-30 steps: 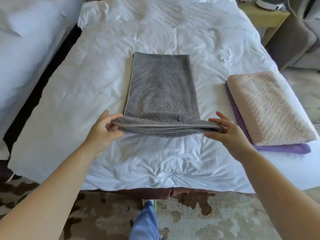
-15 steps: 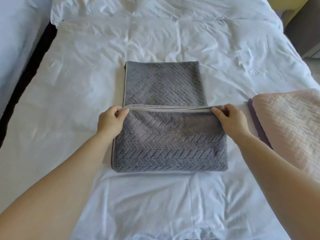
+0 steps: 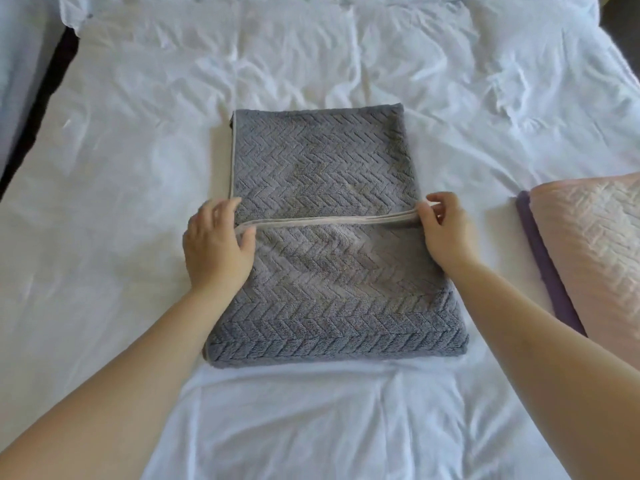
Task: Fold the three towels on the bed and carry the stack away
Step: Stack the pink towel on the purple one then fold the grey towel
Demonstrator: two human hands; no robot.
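Left hand (image 3: pixel 216 244) and right hand (image 3: pixel 445 233) pinch grey towel (image 3: pixel 322 161) hem ends. Best lay hem level, corners squared on far edge

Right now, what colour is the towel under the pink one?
Purple: the purple towel peeks out beneath it, head view.

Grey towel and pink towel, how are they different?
The grey towel is half-folded, with the left hand and right hand pinching its pale edge; the pink towel lies untouched. The grey towel sits mid-bed on the white sheet; the pink towel rests on a purple towel at the right. Both have a zigzag weave.
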